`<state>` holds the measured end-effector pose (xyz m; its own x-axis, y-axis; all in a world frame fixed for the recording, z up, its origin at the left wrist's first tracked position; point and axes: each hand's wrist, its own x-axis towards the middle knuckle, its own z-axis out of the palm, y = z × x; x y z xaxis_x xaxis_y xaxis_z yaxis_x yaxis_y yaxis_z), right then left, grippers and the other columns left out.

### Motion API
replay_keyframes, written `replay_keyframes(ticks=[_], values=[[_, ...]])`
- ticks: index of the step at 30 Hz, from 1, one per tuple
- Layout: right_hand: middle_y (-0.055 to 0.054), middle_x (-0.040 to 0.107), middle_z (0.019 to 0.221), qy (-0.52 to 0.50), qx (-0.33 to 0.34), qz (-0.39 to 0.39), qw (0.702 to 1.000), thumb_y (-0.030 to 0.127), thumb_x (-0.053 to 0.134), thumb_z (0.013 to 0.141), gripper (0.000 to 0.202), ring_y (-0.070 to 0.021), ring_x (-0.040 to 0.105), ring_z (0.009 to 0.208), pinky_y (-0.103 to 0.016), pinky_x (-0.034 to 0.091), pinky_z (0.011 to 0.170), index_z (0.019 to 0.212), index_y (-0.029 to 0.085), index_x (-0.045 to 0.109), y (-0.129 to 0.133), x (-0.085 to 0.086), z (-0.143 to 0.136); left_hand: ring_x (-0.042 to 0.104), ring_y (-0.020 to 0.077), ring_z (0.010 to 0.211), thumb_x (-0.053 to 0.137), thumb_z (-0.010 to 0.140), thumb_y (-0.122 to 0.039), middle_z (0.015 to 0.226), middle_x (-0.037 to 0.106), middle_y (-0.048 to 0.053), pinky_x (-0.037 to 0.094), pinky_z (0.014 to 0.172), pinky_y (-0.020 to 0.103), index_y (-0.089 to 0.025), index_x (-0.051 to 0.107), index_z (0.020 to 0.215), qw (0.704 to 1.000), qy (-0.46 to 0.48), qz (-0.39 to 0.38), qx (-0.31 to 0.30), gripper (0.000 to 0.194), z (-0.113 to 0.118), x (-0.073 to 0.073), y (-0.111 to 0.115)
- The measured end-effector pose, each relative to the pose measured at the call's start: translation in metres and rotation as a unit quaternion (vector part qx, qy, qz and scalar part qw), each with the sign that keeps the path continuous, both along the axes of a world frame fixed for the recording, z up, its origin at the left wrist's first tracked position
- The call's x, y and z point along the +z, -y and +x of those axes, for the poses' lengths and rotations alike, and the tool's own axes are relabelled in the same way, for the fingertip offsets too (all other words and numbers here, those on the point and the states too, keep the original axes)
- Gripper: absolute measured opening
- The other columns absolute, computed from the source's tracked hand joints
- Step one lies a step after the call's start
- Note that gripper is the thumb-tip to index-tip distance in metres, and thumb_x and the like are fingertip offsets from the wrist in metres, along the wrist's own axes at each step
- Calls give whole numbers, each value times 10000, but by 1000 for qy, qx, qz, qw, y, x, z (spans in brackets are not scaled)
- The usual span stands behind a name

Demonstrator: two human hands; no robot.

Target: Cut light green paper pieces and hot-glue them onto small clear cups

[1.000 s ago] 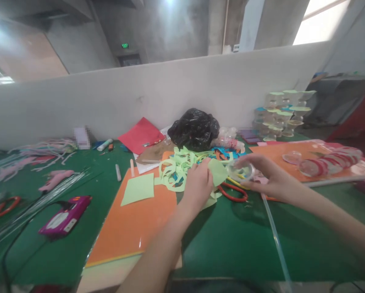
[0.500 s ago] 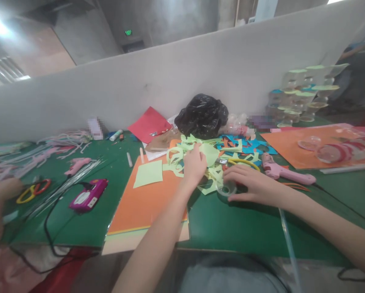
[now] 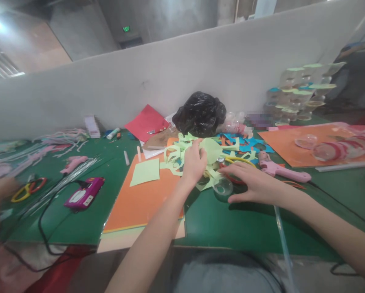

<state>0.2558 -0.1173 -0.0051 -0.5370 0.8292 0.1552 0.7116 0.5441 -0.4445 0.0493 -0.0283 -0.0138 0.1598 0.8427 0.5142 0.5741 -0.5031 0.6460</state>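
Note:
My left hand [image 3: 195, 163] is closed on light green paper [image 3: 211, 149] at the heap of paper scraps, its fingertips partly hidden. To its right my right hand [image 3: 251, 183] is held open over the table, thumb and fingers apart. Close to that thumb, a clear round plastic piece [image 3: 223, 188], like a cup or tape roll, rests on the green table. Under the right fingers shows part of a red handle [image 3: 234, 179], and a yellow handle [image 3: 242, 161] lies just behind them.
Orange sheets [image 3: 139, 209] carry a green paper square [image 3: 145, 171]. Behind the scraps sits a black plastic bag [image 3: 200, 114]. A pink glue gun [image 3: 282, 171] lies at right, before a red-striped bottle [image 3: 343, 148]. At left, another person's hand [image 3: 2, 189] is near scissors [image 3: 29, 190].
My right fingers have come away from the clear round piece, and the red handle now shows beneath them. The green paper at my left hand has shifted slightly. The view has moved a little.

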Motion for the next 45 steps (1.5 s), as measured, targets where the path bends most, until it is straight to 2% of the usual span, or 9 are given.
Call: replay_keyframes(ticks=[5,9,14,18,24,29,36,40,45], values=[[-102,621,1290,-48,22,14,999,631,637,866,601,-290,522,1222,-467,451,1017,1300,217,597,-3,-5,0,601,257,1182,418,959,-196,1259,643,130,457,1039,455,-186,509,1258,999,35,28,-21,313,1,4,4],[-63,660,1150,-123,23,77,989,472,462,1016,311,-223,541,1155,-431,410,1037,1029,227,653,-8,-8,-2,594,243,1204,424,967,-213,1288,633,126,455,1057,440,-188,495,1266,997,52,55,-35,308,3,8,7],[-36,682,1042,-152,-60,150,975,410,433,1034,285,-199,578,1067,-391,430,981,938,231,632,-10,-4,2,581,239,1244,434,968,-223,1321,620,119,444,1078,438,-204,482,1284,996,51,59,-38,321,3,12,10],[-36,684,1019,-145,-76,162,973,409,451,1023,268,-200,591,1019,-374,453,932,931,233,631,-9,-1,5,574,241,1270,440,965,-218,1333,617,118,448,1076,443,-212,476,1287,997,52,38,-34,324,3,12,11],[-42,657,1028,-139,-48,133,980,431,468,1014,269,-201,566,1028,-384,460,930,957,230,637,-9,-6,4,577,243,1272,438,963,-208,1331,618,117,449,1082,449,-208,482,1271,998,48,31,-40,311,4,10,11],[-53,663,1074,-129,-19,98,987,461,499,996,286,-206,568,1045,-391,481,926,1083,239,657,-7,-6,0,590,244,1258,447,961,-199,1304,635,108,461,1070,443,-216,501,1247,997,52,34,-40,292,4,11,11],[-67,620,1288,-56,27,47,997,635,683,823,582,-295,470,1270,-516,414,1085,1305,313,639,0,-4,-3,611,215,1219,442,973,-224,1272,654,87,463,1071,404,-221,526,1205,995,58,67,-43,247,5,13,15],[-78,622,1283,-46,35,55,997,652,679,815,554,-316,447,1290,-561,374,1125,1242,299,684,1,-6,-3,615,214,1217,435,980,-237,1265,661,83,470,1062,403,-227,537,1196,995,49,68,-45,239,5,13,17],[-66,639,1234,-40,52,55,996,668,656,829,502,-298,467,1256,-532,378,1125,1157,292,715,1,-6,-3,622,210,1192,430,983,-246,1254,667,80,481,1036,389,-232,540,1218,996,41,66,-50,260,5,14,20]])
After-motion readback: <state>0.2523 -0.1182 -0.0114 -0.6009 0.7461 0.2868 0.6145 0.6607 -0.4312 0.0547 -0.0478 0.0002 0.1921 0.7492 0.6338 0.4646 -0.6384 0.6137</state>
